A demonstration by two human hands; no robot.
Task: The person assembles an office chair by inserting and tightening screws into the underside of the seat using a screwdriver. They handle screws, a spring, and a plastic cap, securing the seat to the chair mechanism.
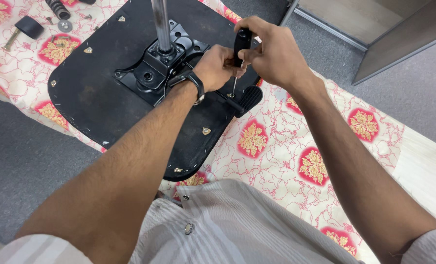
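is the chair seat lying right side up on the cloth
No, the black seat lies underside up, its metal mechanism plate and gas cylinder facing the camera.

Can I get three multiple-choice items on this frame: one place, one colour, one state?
1. Where does the screwdriver tip meet the work?
A. On the grey carpet
B. On the underside of the chair seat, beside the black lever
C. On the wooden cabinet

2. What colour is the metal plate bolted to the seat?
A. Black
B. White
C. Yellow

3. What is the state of the right hand?
A. Open and flat on the cloth
B. Resting on the person's shirt
C. Closed around the screwdriver handle

Answers:
1 B, the shaft runs down to the seat's underside next to the lever.
2 A, the plate around the silver post is black.
3 C, the fingers wrap the black handle, with the left hand steadying lower down.
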